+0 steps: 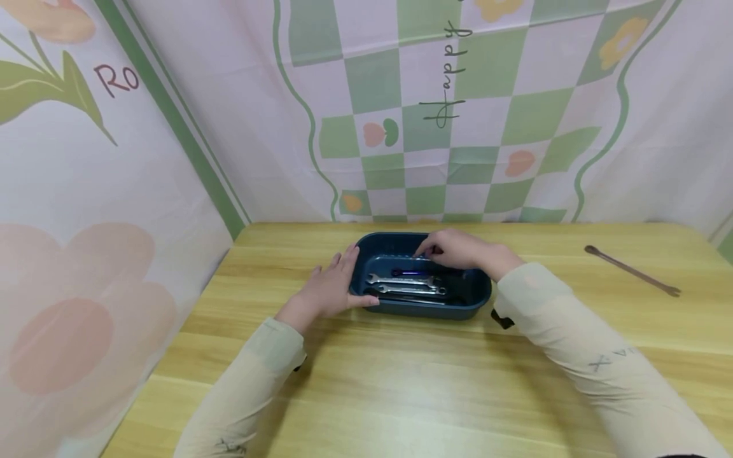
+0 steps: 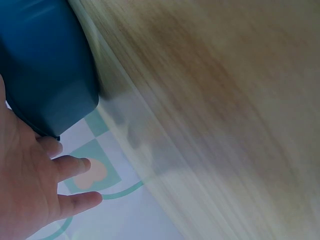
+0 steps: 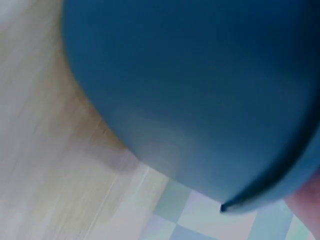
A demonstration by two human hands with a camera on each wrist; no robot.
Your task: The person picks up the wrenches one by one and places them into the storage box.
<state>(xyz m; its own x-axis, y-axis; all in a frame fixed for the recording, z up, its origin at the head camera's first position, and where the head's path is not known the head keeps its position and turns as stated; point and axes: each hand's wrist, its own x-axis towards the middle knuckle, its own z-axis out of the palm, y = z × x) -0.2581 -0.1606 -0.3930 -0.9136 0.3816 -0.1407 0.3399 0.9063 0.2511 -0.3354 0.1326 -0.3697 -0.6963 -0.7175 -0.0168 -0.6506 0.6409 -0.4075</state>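
Observation:
A dark blue plastic basin (image 1: 426,312) sits on the table, and several wrenches lie lengthwise inside it. Two are silver, like the open-ended wrench (image 1: 401,280); behind them lies a purple-blue wrench (image 1: 409,273). My left hand (image 1: 329,286) rests against the basin's left end, fingers straight and spread, thumb along the front rim. In the left wrist view, its fingers (image 2: 75,167) extend past the basin's rim. My right hand (image 1: 455,249) reaches over the back right of the basin, its fingertips pinching a small shiny piece that looks like a wrench, mostly hidden by the hand.
A long brownish wrench (image 1: 632,271) lies on the wooden table (image 1: 412,394) to the right of the basin. Patterned cloth (image 1: 372,83) hangs behind the table's back edge and along the left side.

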